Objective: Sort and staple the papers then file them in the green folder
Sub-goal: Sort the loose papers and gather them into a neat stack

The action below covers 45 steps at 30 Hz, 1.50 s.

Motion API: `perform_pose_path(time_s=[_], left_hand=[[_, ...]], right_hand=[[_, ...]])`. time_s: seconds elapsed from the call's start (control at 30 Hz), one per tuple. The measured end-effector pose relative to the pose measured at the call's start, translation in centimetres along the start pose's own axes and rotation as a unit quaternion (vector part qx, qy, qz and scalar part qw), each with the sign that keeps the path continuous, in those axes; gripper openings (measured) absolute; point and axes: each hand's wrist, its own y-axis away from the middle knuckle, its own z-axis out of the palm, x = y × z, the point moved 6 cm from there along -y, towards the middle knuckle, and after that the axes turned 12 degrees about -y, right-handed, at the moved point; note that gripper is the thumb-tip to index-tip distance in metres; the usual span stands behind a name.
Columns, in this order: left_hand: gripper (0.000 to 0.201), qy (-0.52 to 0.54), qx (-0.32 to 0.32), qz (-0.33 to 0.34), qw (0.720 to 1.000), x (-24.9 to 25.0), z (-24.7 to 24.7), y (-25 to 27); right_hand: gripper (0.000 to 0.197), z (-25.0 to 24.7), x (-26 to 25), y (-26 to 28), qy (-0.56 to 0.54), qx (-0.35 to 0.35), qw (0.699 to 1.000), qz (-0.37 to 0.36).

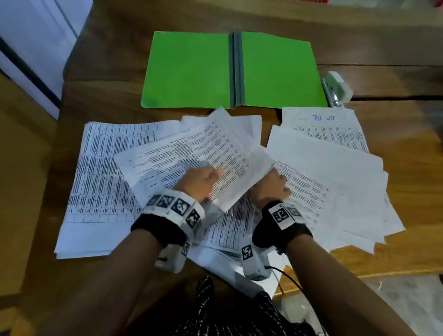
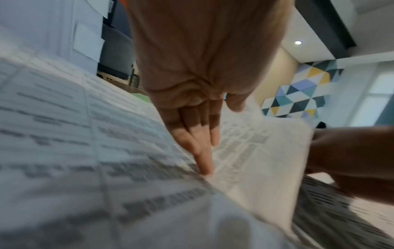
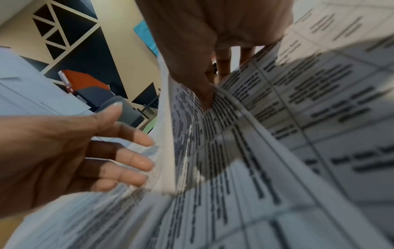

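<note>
Pinching tilted sheet [image 1: 233, 152] edge: right hand [image 1: 272, 186]; left hand [image 1: 199, 182] touching it.

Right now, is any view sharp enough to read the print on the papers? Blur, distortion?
Head view: sharpest, table edges bowed by the wide lens, print on the lifted sheet too small to read. Left wrist: papers smeared by blur. Right wrist: print blurred too, sheet curved, a shadow across it.

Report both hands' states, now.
Left hand: open, straight fingers touching the lifted sheet.
Right hand: pinching the lifted sheet by its edge.
</note>
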Motion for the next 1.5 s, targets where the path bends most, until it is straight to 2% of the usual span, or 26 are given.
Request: perform_pose_path(time_s=[0.07, 0.1, 0.13, 0.2, 0.27, 0.33, 0.4, 0.43, 0.5, 0.57, 0.67, 0.77, 0.83, 0.87, 0.93, 1.0, 1.07, 1.13, 1.27, 1.37, 1.4, 1.43, 1.47, 1.5], left_hand=[[0.034, -0.022, 0.065, -0.042, 0.997, -1.5, -2.3, -1.1], [0.047, -0.072, 0.087, -0.071, 0.991, -2.7, -3.4, -1.7], [0.07, -0.133, 0.092, -0.1, 0.982, -3.8, -4.4, -2.1], [0.105, -0.187, 0.066, -0.138, 0.97, -5.8, -5.5, -2.6], [0.115, -0.191, 0.035, -0.157, 0.968, -7.1, -5.6, -2.8], [0.109, -0.18, 0.034, -0.165, 0.969, -7.6, -5.4, -3.0], [0.091, -0.104, 0.042, -0.179, 0.978, -7.7, -5.0, -3.0], [0.08, -0.068, 0.052, -0.18, 0.98, -7.5, -4.8, -2.9], [0.063, -0.013, 0.087, -0.192, 0.978, -7.3, -4.8, -2.5], [0.054, 0.048, 0.131, -0.207, 0.968, -7.6, -5.1, -2.1], [0.052, 0.166, 0.183, -0.238, 0.939, -8.3, -5.4, -1.9], [0.055, 0.283, 0.147, -0.236, 0.918, -7.3, -4.2, -1.8], [0.055, 0.319, 0.099, -0.224, 0.916, -5.9, -2.6, -1.7], [0.056, 0.331, 0.077, -0.222, 0.914, -5.1, -1.8, -1.4], [0.053, 0.335, 0.06, -0.23, 0.912, -4.1, -0.3, -1.1], [0.05, 0.303, 0.058, -0.229, 0.923, -3.2, 0.7, -0.6], [0.049, 0.26, 0.045, -0.225, 0.938, -2.6, 1.7, -0.5], [0.05, 0.215, 0.035, -0.215, 0.952, -1.9, 2.2, 0.0], [0.055, 0.154, 0.014, -0.22, 0.963, -1.2, 2.7, 0.0], [0.054, 0.13, 0.011, -0.219, 0.967, -0.5, 2.8, -0.5], [0.052, 0.124, 0.015, -0.216, 0.968, -0.1, 2.8, -0.5], [0.052, 0.12, 0.017, -0.216, 0.969, 0.1, 2.9, -0.6], [0.053, 0.116, 0.018, -0.212, 0.97, 0.4, 3.0, -0.6], [0.053, 0.119, 0.027, -0.202, 0.972, 0.7, 3.0, -0.8]], right_hand=[[0.034, -1.3, -0.2, -0.1, -0.051, 0.033, 0.998, -0.029], [0.028, -2.0, -0.3, 0.0, -0.077, 0.047, 0.995, -0.042], [0.027, -2.7, -0.4, 0.0, -0.093, 0.058, 0.992, -0.057], [0.028, -3.5, -0.6, -0.2, -0.079, 0.052, 0.992, -0.078], [0.028, -3.6, -0.9, -0.4, -0.04, 0.006, 0.994, -0.105], [0.015, -3.5, -0.7, -0.7, 0.012, -0.063, 0.992, -0.107], [0.015, -3.2, 0.1, -0.8, 0.072, -0.127, 0.986, -0.085], [0.006, -3.0, 0.4, -0.6, 0.084, -0.155, 0.982, -0.068], [0.023, -2.9, 1.1, -0.6, 0.068, -0.166, 0.982, -0.064], [0.024, -4.0, 1.4, -0.6, 0.009, -0.118, 0.99, -0.075], [0.013, -8.3, 2.4, -1.3, -0.093, 0.046, 0.991, -0.089], [0.023, -11.8, 5.0, -2.4, -0.201, 0.179, 0.962, -0.05], [0.024, -12.3, 6.8, -2.5, -0.285, 0.213, 0.935, 0.012], [0.023, -12.0, 7.7, -2.6, -0.295, 0.21, 0.932, 0.037], [0.02, -11.3, 8.5, -2.4, -0.236, 0.183, 0.953, 0.058], [0.013, -11.7, 8.1, -1.6, -0.188, 0.19, 0.963, 0.032], [0.02, -13.8, 7.4, -0.9, -0.18, 0.252, 0.951, -0.017], [0.017, -16.6, 6.5, -0.1, -0.229, 0.326, 0.914, -0.081], [0.017, -22.3, 3.5, 0.9, -0.331, 0.393, 0.824, -0.238], [0.037, -25.4, 1.0, 2.7, -0.347, 0.446, 0.756, -0.331], [0.039, -26.0, 0.6, 3.0, -0.351, 0.456, 0.745, -0.338], [0.039, -26.2, 0.6, 2.9, -0.356, 0.461, 0.745, -0.326], [0.038, -26.0, 0.6, 2.5, -0.359, 0.451, 0.757, -0.306], [0.037, -25.1, 0.8, 1.6, -0.36, 0.424, 0.785, -0.275]])
